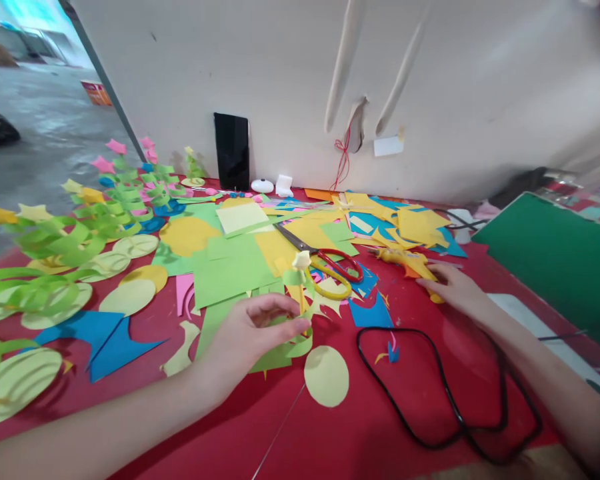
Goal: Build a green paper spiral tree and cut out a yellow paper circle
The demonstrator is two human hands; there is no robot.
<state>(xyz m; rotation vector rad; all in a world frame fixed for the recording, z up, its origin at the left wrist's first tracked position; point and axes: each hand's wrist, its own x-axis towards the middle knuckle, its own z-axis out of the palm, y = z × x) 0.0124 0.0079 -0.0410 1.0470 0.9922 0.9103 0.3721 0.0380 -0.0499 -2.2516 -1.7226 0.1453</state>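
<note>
My left hand [253,333] pinches the stem of a small paper flower [301,267] with a pale yellow bud and green paper leaves, holding it upright over the red table [330,440]. A pale yellow paper circle [326,375] lies just right of that hand. My right hand [453,287] rests on the handle of a yellow glue gun [405,261] lying on the table, fingers curled over it. Its black cord [445,393] loops across the table in front. Scissors [325,263] with red and yellow handles lie between the two hands.
Finished green paper plants with pink and yellow flowers on yellow discs [75,240] fill the left side. Loose yellow, green and blue paper sheets [240,260] cover the middle. A black phone [231,151] leans on the wall. A green board [555,253] lies at right.
</note>
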